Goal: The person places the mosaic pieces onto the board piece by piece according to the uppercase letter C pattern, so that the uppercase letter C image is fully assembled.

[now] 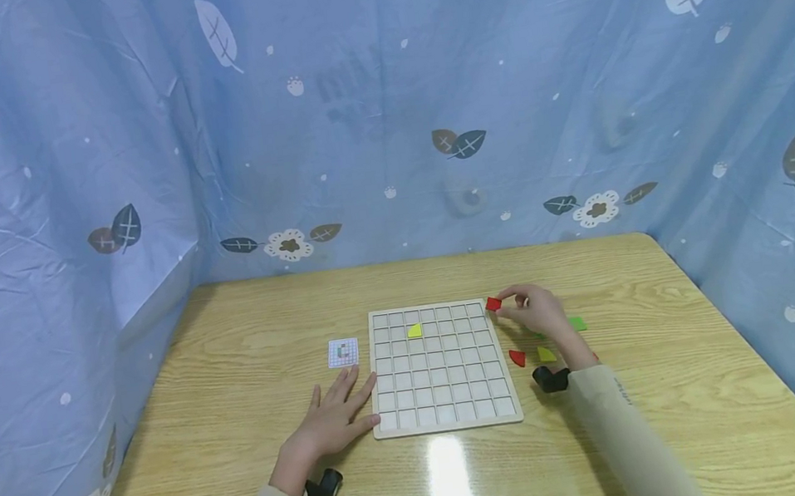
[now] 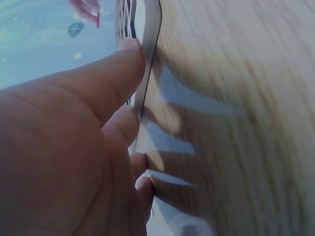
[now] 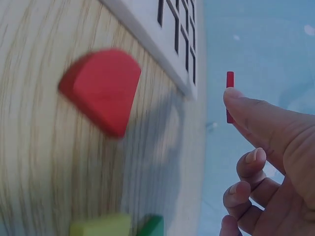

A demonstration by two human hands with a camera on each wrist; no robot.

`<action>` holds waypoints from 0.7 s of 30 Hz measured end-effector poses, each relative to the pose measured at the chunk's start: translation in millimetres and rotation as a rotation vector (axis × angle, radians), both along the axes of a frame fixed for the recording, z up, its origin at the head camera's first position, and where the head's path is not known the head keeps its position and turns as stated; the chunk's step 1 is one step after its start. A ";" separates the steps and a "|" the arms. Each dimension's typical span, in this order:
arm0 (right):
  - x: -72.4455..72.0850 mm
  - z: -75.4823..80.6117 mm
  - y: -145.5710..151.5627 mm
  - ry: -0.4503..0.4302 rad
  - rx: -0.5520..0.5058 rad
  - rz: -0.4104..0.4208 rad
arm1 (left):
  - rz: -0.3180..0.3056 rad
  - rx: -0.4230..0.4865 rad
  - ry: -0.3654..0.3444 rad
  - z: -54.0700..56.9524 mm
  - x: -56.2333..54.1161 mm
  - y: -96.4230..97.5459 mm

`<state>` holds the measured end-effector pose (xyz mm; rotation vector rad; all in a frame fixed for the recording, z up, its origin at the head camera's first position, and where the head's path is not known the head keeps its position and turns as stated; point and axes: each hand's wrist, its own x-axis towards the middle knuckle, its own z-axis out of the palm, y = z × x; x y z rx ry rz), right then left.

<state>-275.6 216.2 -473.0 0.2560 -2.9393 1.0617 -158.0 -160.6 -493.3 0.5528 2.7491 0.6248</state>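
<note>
My right hand (image 1: 536, 312) pinches a small flat red tile (image 1: 493, 304) between thumb and forefinger, just off the top right corner of a pale grid board (image 1: 454, 426). In the right wrist view the held red tile (image 3: 230, 78) appears edge-on, raised off the table. One yellow quarter-round tile (image 1: 415, 330) sits in a cell in the board's upper part. My left hand (image 1: 332, 426) lies with spread, straight fingers at the board's left edge, its thumb and forefinger touching the rim. In the left wrist view, the fingers (image 2: 129, 64) meet the board's side.
Below the right hand lie a red quarter-round tile (image 1: 518, 358), a yellow tile (image 1: 546, 354) and a green tile (image 1: 578, 324); the forearm partly covers other pieces. A small printed pattern card (image 1: 343, 352) is left of the board. Blue patterned cloth (image 1: 380, 116) hangs around the wooden table (image 1: 263, 316).
</note>
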 end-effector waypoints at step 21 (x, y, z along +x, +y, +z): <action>1.1 -2.8 -50.0 0.014 0.004 0.095 | -0.013 0.035 0.021 -3.6 1.0 -2.2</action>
